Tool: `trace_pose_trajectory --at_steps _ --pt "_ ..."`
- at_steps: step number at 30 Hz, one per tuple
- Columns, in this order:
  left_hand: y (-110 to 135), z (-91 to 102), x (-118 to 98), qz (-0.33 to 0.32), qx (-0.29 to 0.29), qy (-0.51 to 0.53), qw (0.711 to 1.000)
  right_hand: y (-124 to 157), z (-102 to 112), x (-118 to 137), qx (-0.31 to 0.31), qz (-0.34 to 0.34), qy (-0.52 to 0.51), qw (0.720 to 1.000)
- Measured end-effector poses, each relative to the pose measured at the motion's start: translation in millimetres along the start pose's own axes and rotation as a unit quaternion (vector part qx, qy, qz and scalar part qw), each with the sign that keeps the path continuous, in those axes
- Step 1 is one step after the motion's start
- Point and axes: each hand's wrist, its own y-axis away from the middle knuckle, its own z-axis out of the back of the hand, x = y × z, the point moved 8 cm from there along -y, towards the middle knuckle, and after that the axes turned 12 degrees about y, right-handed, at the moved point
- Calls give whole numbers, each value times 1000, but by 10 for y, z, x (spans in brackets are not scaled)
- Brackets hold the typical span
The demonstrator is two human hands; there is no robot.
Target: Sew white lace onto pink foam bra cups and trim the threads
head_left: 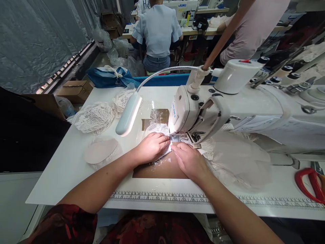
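Note:
A white piece of lace fabric lies under the needle area of a white JUKI sewing machine. To the left of the needle, my left hand is closed on this fabric, its fingers pressed together over it. My right hand is just right of and below the needle, thumb and fingers pinched at the fabric's near edge. The fingertips partly hide the edge and the presser foot. Pale sheer fabric with lace spreads across the table to the right of my right hand.
A lamp head on a bendable neck hangs left of the machine. Lace pieces and pale oval pieces lie at left. Red-handled scissors rest at right. A ruler strip lines the front edge. Other people sit beyond.

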Motion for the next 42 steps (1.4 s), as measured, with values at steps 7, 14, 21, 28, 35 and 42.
trace_pose_trajectory --at_steps 7,14,21,28,35,42 --pt "-4 9 39 16 2 19 1000 -15 -2 14 2 5 9 1000" --pt "13 70 76 36 2 7 999 -58 -8 -4 -2 -17 8 1000" --pt "101 100 -49 20 44 -6 999 -23 1 -97 -32 -42 -24 998" --pt "105 57 -120 -40 50 8 998 -20 21 2 -28 21 -2 999" --pt "112 40 -81 -58 76 -4 995 -27 -15 37 39 1 37 999" --pt "87 25 -34 -21 57 -25 998 -44 -7 30 8 -15 56 998"
